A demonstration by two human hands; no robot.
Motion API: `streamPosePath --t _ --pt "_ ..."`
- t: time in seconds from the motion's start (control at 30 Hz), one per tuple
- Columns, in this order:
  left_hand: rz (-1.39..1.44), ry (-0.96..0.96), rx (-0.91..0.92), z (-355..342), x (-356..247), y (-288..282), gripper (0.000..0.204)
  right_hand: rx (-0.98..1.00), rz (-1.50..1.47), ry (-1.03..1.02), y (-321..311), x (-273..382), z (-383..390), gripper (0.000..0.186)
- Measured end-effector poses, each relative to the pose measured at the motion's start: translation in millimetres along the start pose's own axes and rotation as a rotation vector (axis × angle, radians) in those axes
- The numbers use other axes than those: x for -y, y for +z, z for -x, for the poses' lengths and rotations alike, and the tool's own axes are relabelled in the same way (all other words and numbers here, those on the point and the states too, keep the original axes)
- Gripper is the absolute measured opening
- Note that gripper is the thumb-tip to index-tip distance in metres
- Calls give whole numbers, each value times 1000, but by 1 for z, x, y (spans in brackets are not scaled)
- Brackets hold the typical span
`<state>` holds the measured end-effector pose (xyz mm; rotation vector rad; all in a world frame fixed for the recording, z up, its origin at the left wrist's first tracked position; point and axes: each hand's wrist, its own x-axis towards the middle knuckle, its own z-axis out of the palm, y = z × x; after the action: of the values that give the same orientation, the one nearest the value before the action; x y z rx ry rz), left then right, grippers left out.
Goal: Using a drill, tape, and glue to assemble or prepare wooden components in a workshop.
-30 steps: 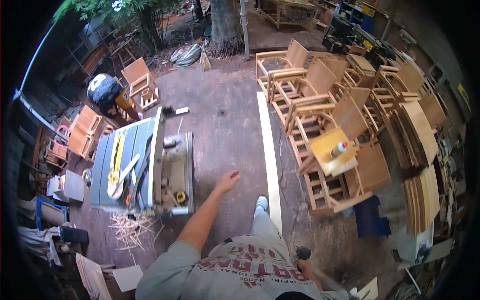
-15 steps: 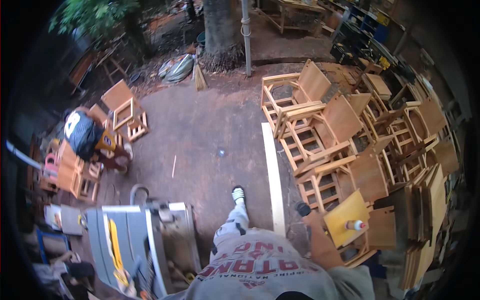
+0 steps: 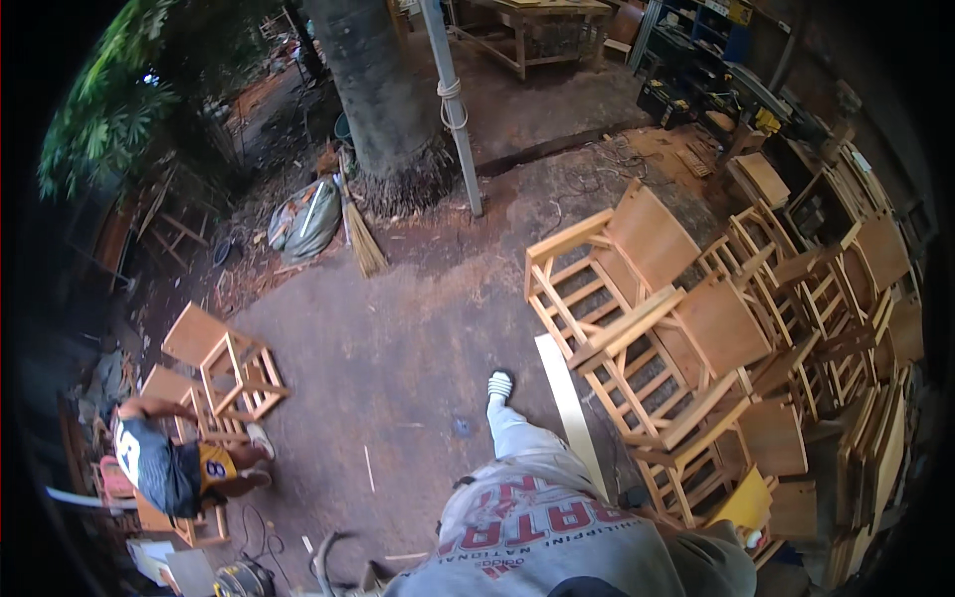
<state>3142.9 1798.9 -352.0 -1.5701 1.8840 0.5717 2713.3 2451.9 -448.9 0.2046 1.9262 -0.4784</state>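
Note:
My grey shirt (image 3: 557, 527) fills the lower middle, with one light trouser leg and a striped shoe (image 3: 499, 386) stretched forward on the floor. My left hand does not show. A small dark shape (image 3: 631, 497) lies between my shirt and the chairs on the right; it may be my right hand in a glove, but its fingers cannot be made out. Closest to that side are wooden chairs (image 3: 649, 323) in a tight row, some tipped against one another. A yellow board (image 3: 748, 502) rests on the nearest ones. I see nothing held.
A long pale plank (image 3: 569, 408) lies beside the chairs. At left, a person (image 3: 164, 463) bends by more wooden chairs (image 3: 234, 363). Farther off stand a pole (image 3: 453, 104), a tree trunk (image 3: 373, 90), a broom (image 3: 360, 234) and a worktable (image 3: 527, 30). Cables (image 3: 261, 537) lie lower left.
My view has shifted and turned, so the tree, pole and chairs sit lower in the picture. The grey workbench at lower left has mostly left the view. The other person stays by the left chairs.

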Motion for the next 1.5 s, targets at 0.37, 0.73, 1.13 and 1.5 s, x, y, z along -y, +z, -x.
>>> streamPosePath --t 0.37,0.73,1.13,1.5 --pt "-63 105 29 -344 -327 -336 47 -459 -232 -310 -177 665 -178 39" --pt "434 904 130 -668 -1069 -611 44 -531 -312 -224 -339 1077 -314 50" --pt "321 747 188 -889 -1491 -878 43 -390 -203 -174 -578 1338 -477 25" --pt "1024 311 -218 -1157 -1518 -1095 30 -644 227 -74 -962 1834 -807 44"
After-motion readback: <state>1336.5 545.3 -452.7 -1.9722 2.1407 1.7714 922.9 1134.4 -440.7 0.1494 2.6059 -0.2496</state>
